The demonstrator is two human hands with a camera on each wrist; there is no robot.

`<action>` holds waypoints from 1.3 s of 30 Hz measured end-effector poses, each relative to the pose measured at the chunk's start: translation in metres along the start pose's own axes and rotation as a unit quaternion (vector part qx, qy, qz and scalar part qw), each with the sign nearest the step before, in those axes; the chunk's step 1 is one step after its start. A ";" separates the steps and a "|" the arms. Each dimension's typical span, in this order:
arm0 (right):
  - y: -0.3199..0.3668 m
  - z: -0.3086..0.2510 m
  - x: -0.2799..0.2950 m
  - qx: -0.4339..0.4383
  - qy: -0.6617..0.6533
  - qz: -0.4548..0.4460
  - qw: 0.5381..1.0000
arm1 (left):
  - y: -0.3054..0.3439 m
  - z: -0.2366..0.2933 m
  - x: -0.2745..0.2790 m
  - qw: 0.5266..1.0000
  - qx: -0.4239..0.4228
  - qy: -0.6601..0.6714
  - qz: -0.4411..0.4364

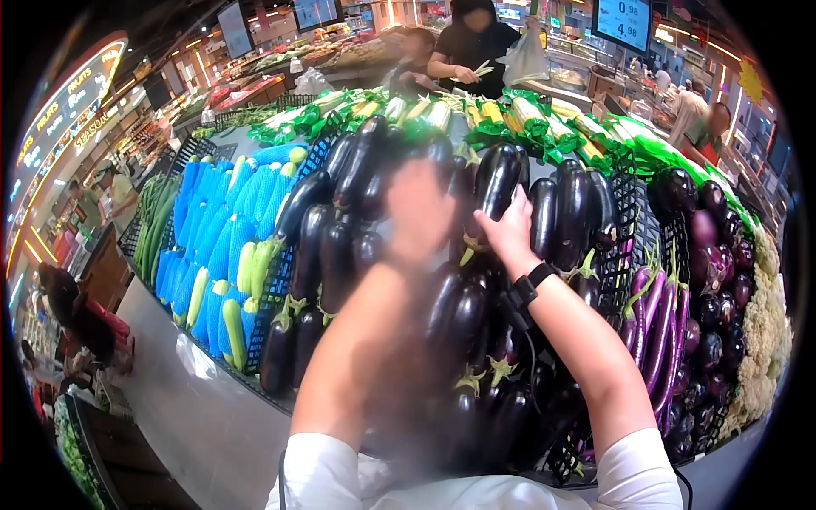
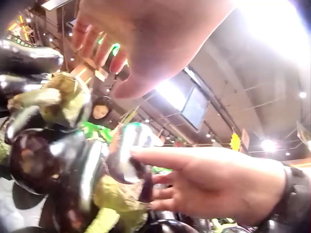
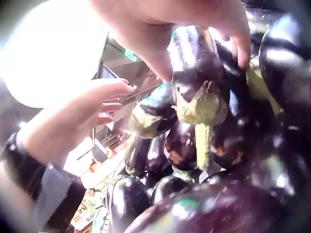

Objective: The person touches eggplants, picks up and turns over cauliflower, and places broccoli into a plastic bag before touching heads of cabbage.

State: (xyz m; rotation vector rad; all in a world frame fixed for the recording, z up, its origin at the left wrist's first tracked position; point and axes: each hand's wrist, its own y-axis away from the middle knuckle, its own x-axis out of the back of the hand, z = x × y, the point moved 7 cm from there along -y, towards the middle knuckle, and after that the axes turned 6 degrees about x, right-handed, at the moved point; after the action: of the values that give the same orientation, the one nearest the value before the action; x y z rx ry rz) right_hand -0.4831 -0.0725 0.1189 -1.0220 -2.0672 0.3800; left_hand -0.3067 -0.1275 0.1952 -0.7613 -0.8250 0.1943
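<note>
A glossy dark eggplant (image 1: 497, 177) lies near the back of the pile with its stem toward me. My right hand (image 1: 512, 223) grips it, thumb on one side and fingers on the other. In the right wrist view the thumb and fingers straddle the eggplant (image 3: 197, 63) just above its pale green cap. My left hand (image 1: 421, 208), blurred in the head view, is raised over the pile to the left of it. The left wrist view shows the left hand (image 2: 150, 41) holding nothing, its fingers loosely bent above the eggplants (image 2: 43, 160).
Blue-netted green vegetables (image 1: 225, 229) fill the left section. Long thin purple eggplants (image 1: 659, 331) lie on the right, behind a black crate divider (image 1: 625, 221). Corn in green wrapping (image 1: 501, 115) lines the back. Beyond it a person (image 1: 476, 51) stands near a plastic bag (image 1: 525, 58).
</note>
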 end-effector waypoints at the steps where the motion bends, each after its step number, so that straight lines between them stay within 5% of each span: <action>1: 0.001 -0.018 0.006 0.050 -0.016 0.042 0.998 | 0.004 -0.009 0.001 0.999 0.028 -0.027 -0.003; 2: 0.005 -0.043 0.016 0.137 -0.030 0.107 0.984 | 0.008 -0.022 -0.010 0.998 0.002 0.010 -0.057; 3: 0.005 -0.056 0.008 0.192 -0.066 0.076 0.976 | 0.012 -0.033 -0.014 0.992 -0.025 0.047 -0.112; 4: 0.005 -0.068 0.000 0.245 -0.102 0.045 0.963 | 0.010 -0.049 -0.030 0.961 0.099 0.178 -0.185; 5: 0.006 -0.073 -0.013 0.223 -0.170 0.017 0.960 | 0.012 -0.066 -0.045 0.901 0.234 0.292 -0.220; 8: 0.009 -0.077 -0.054 -0.019 -0.392 -0.145 0.908 | 0.017 -0.072 -0.046 0.782 0.222 0.523 -0.257; 9: 0.008 -0.087 -0.055 -0.020 -0.384 -0.150 0.911 | 0.023 -0.073 -0.033 0.780 0.251 0.516 -0.250; 12: 0.011 -0.102 -0.071 0.004 -0.374 -0.185 0.909 | 0.031 -0.093 -0.018 0.818 0.293 0.458 -0.188; 13: 0.013 -0.097 -0.085 0.131 -0.246 -0.134 0.951 | 0.026 -0.109 -0.023 0.875 0.231 0.375 -0.202; 14: 0.021 -0.099 -0.097 0.251 -0.107 -0.080 0.959 | 0.028 -0.141 -0.041 0.936 0.188 0.270 -0.127; 16: 0.036 -0.100 -0.098 0.117 -0.100 -0.201 0.967 | 0.026 -0.116 -0.017 0.957 0.176 0.094 -0.209; 17: 0.040 -0.097 -0.098 0.094 -0.142 -0.181 0.969 | 0.025 -0.110 -0.014 0.974 0.136 0.037 -0.177; 21: 0.039 -0.075 -0.102 0.023 -0.147 -0.257 0.955 | 0.029 -0.114 -0.043 0.950 0.115 0.026 -0.289; 24: 0.036 -0.054 -0.126 -0.013 -0.281 -0.244 0.928 | 0.032 -0.114 -0.043 0.945 0.135 0.035 -0.295; 26: 0.041 -0.082 -0.082 -0.045 -0.272 -0.237 0.931 | 0.034 -0.107 -0.035 0.952 0.111 0.040 -0.282; 28: 0.049 -0.082 -0.089 -0.061 -0.229 -0.266 0.935 | 0.043 -0.104 -0.029 0.953 0.080 0.059 -0.286; 30: 0.071 -0.087 -0.097 -0.007 -0.161 -0.295 0.942 | 0.056 -0.093 -0.017 0.957 0.044 -0.072 -0.278; 32: 0.081 -0.082 -0.107 -0.012 -0.183 -0.314 0.932 | 0.056 -0.070 0.003 0.929 0.087 -0.074 -0.353; 35: 0.076 -0.091 -0.089 -0.055 -0.174 -0.285 0.941 | 0.056 -0.078 -0.001 0.921 0.113 -0.077 -0.365; 38: 0.068 -0.100 -0.071 0.005 -0.175 -0.250 0.952 | 0.051 -0.091 -0.006 0.951 0.098 -0.085 -0.281; 39: 0.055 -0.112 -0.047 0.086 -0.179 -0.130 0.971 | 0.045 -0.089 -0.007 0.950 0.117 -0.018 -0.290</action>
State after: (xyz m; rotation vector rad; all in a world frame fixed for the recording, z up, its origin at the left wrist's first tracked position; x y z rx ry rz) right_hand -0.3506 -0.0821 0.1364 -0.5992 -2.4040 0.6314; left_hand -0.2412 -0.1457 0.1220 -0.2702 -1.0055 -0.2187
